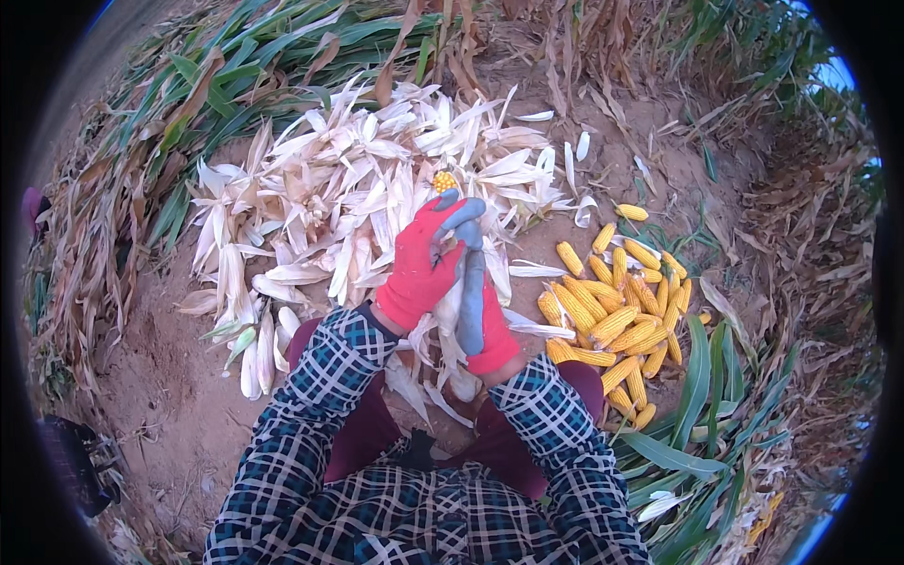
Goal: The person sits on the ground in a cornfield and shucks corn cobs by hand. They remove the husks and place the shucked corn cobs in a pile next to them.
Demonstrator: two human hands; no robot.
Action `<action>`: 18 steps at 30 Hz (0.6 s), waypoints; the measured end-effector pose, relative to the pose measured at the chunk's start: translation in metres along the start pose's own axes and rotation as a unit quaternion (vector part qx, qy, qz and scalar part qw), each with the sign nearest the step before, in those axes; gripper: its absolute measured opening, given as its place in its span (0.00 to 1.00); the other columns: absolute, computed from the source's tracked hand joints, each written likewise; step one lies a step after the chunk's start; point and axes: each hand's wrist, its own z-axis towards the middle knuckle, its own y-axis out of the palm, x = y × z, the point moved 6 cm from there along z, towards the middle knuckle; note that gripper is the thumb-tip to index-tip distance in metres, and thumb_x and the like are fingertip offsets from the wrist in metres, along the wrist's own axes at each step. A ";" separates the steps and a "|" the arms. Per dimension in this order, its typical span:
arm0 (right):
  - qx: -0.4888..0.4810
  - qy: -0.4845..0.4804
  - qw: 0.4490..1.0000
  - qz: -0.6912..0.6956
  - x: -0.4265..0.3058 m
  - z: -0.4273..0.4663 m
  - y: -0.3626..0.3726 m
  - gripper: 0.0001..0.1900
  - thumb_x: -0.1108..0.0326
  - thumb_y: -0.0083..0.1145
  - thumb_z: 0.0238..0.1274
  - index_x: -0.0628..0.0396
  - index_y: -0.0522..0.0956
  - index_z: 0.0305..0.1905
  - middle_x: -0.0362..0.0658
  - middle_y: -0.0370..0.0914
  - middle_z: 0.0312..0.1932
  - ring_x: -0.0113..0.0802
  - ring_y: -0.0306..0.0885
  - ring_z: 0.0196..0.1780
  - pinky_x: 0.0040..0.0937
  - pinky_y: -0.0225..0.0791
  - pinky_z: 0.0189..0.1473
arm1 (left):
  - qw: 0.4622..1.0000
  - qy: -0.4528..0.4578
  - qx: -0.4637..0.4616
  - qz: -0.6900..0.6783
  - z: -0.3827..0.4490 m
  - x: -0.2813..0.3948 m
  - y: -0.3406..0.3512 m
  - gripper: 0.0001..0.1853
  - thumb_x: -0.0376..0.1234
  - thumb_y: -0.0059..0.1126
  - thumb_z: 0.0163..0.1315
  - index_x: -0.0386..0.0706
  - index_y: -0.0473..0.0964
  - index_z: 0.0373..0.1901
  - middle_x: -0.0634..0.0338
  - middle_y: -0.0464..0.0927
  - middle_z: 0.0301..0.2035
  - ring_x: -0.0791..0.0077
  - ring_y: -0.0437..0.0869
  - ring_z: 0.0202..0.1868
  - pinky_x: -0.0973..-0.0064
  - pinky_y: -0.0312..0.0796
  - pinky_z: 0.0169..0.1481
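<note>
Both hands wear red work gloves with grey coated palms and fingers, and they meet in front of my knees. My left hand (421, 265) is closed around an ear of corn (444, 182), whose yellow kernels show just beyond the fingers. My right hand (482, 300) presses up against the left, its grey fingers wrapped over the same ear. Pale husk (448, 311) hangs down between the two wrists. Most of the ear is hidden by the gloves.
Beyond my hands spreads a heap of stripped dry husks (339, 176). Unhusked ears (265, 353) lie by my left knee. A pile of husked yellow ears (614, 328) is on the right. Corn stalks and leaves (282, 49) border the bare soil (162, 395). A dark object (78, 462) stands far left.
</note>
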 end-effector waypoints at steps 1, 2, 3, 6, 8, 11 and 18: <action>-0.039 0.067 0.988 0.132 -0.010 0.002 0.003 0.31 0.41 0.21 0.77 0.54 0.72 0.53 0.41 0.75 0.42 0.30 0.74 0.46 0.29 0.68 0.53 | 0.987 -0.105 0.020 -0.118 -0.005 -0.011 0.002 0.18 0.28 0.55 0.62 0.36 0.74 0.55 0.57 0.82 0.41 0.72 0.83 0.45 0.70 0.73 0.56; -0.059 0.144 0.954 0.257 -0.019 0.002 0.006 0.33 0.40 0.18 0.76 0.54 0.71 0.57 0.39 0.75 0.43 0.26 0.73 0.48 0.25 0.68 0.54 | 0.970 -0.139 0.023 -0.200 -0.009 -0.010 0.007 0.16 0.29 0.51 0.66 0.36 0.74 0.54 0.58 0.80 0.36 0.77 0.79 0.36 0.75 0.72 0.47; -0.054 0.166 0.932 0.317 -0.012 0.008 -0.006 0.28 0.44 0.23 0.78 0.52 0.71 0.60 0.37 0.75 0.44 0.25 0.73 0.47 0.23 0.68 0.51 | 0.943 -0.172 0.015 -0.285 -0.009 -0.006 0.020 0.14 0.31 0.47 0.71 0.35 0.74 0.54 0.59 0.78 0.31 0.82 0.75 0.27 0.79 0.71 0.37; -0.049 0.085 0.984 0.152 0.008 0.018 -0.033 0.19 0.54 0.38 0.77 0.53 0.72 0.58 0.34 0.75 0.42 0.23 0.72 0.43 0.24 0.68 0.49 | 0.939 -0.221 -0.019 -0.263 -0.013 -0.006 0.040 0.15 0.36 0.47 0.73 0.34 0.74 0.51 0.65 0.73 0.19 0.84 0.70 0.19 0.84 0.63 0.26; -0.035 0.095 0.966 0.236 0.036 0.019 -0.035 0.18 0.55 0.40 0.76 0.55 0.73 0.57 0.36 0.77 0.43 0.23 0.73 0.45 0.25 0.68 0.50 | 0.931 -0.212 -0.030 -0.297 -0.008 -0.013 0.041 0.14 0.35 0.45 0.74 0.33 0.75 0.48 0.67 0.70 0.17 0.85 0.67 0.17 0.83 0.62 0.24; -0.035 0.109 0.973 0.199 0.043 0.028 -0.039 0.17 0.56 0.42 0.76 0.56 0.76 0.53 0.40 0.79 0.48 0.25 0.75 0.49 0.27 0.69 0.52 | 0.933 -0.208 -0.029 -0.291 -0.008 -0.034 0.034 0.13 0.34 0.44 0.73 0.34 0.75 0.45 0.68 0.70 0.17 0.86 0.65 0.17 0.84 0.60 0.23; -0.005 0.061 0.976 0.208 0.023 0.074 -0.057 0.18 0.56 0.47 0.72 0.60 0.77 0.52 0.44 0.80 0.46 0.31 0.77 0.48 0.29 0.70 0.51 | 0.944 -0.178 0.018 -0.278 0.004 -0.010 0.044 0.13 0.35 0.45 0.73 0.35 0.76 0.41 0.69 0.69 0.17 0.88 0.63 0.17 0.85 0.55 0.21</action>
